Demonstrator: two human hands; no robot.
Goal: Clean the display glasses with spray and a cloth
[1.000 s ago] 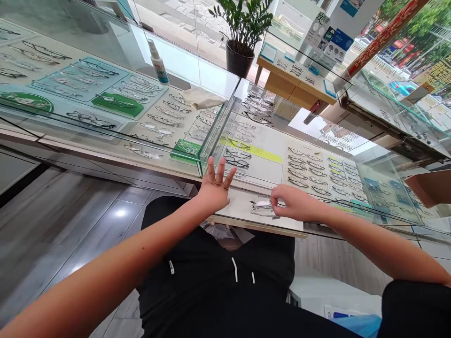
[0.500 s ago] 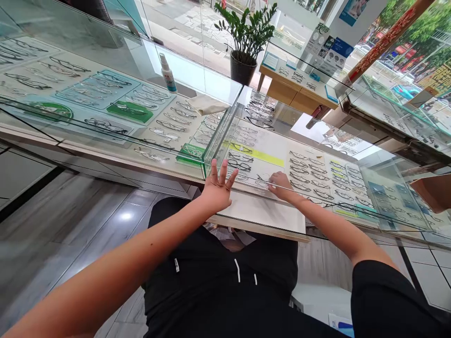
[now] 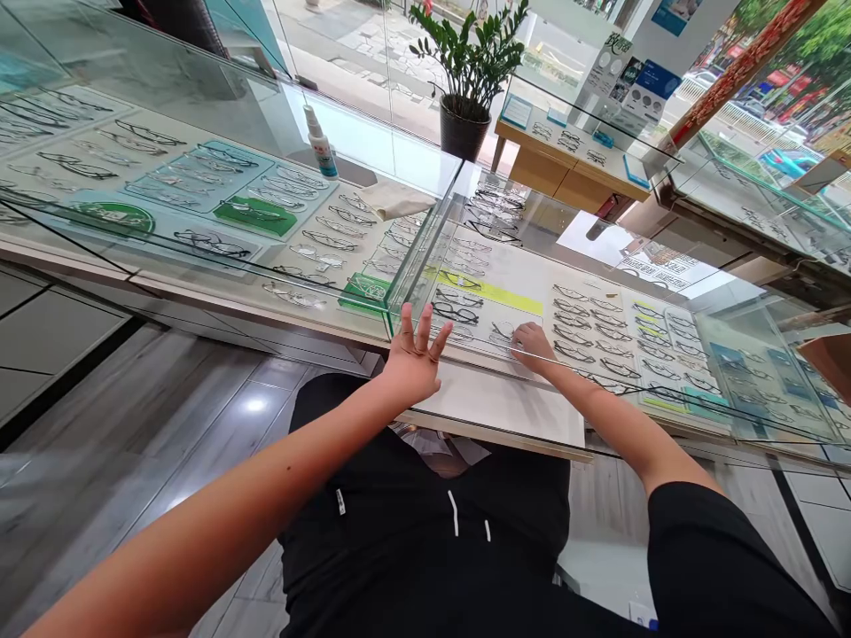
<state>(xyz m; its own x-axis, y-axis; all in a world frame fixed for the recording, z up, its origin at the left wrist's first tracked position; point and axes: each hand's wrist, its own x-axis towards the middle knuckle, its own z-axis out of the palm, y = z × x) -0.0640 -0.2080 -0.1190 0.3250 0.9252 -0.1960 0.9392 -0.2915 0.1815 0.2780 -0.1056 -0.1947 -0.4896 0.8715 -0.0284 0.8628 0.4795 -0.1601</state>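
My left hand [image 3: 413,361] has its fingers spread against the front glass edge of the display case, beside the corner joint. It holds nothing. My right hand [image 3: 534,348] reaches into the case over the pulled-out white shelf [image 3: 495,399]. Its fingers are curled at one end of a pair of thin-framed eyeglasses [image 3: 503,333] on the white display board; the fingertips are partly hidden. Left of these glasses lie dark-framed eyeglasses [image 3: 457,307], near a yellow-green strip [image 3: 509,297]. To the right, several rows of eyeglasses [image 3: 573,330] lie on the board.
The glass case [image 3: 392,323] has a corner edge beside my left hand. On its left top stand a spray bottle [image 3: 322,146] and a beige cloth [image 3: 394,201]. A potted plant [image 3: 464,124] stands behind. A wooden display table [image 3: 551,182] is farther back.
The view has shifted slightly, so the scene sits a little farther right. My right hand stays at the eyeglasses, which now look lower on the board. My left hand keeps its place on the glass.
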